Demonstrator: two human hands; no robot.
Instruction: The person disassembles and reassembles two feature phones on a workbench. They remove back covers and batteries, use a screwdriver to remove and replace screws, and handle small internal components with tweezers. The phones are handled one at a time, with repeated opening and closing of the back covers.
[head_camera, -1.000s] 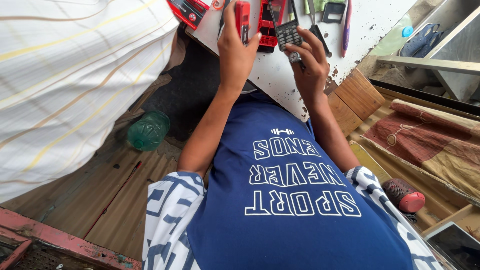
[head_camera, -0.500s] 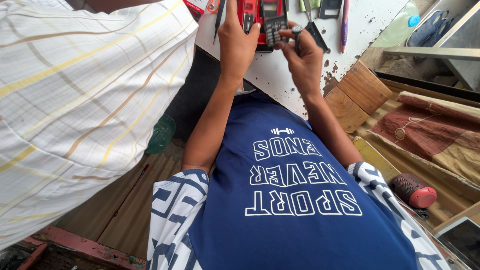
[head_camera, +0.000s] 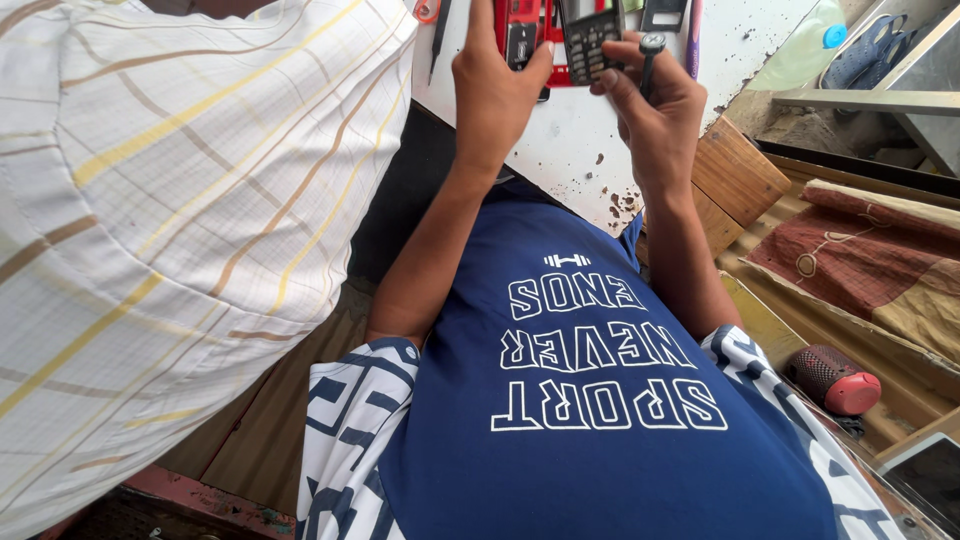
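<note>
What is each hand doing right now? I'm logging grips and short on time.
Left hand: closed on a small dark part.
Right hand: closed around a black screwdriver, beside the keypad phone.

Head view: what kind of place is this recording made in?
Probably a small phone-repair bench. A stained white worktop carries a red tray and tweezers; the left hand and right hand hold a dark keypad phone over it. A person in a checked shirt stands close by.
</note>
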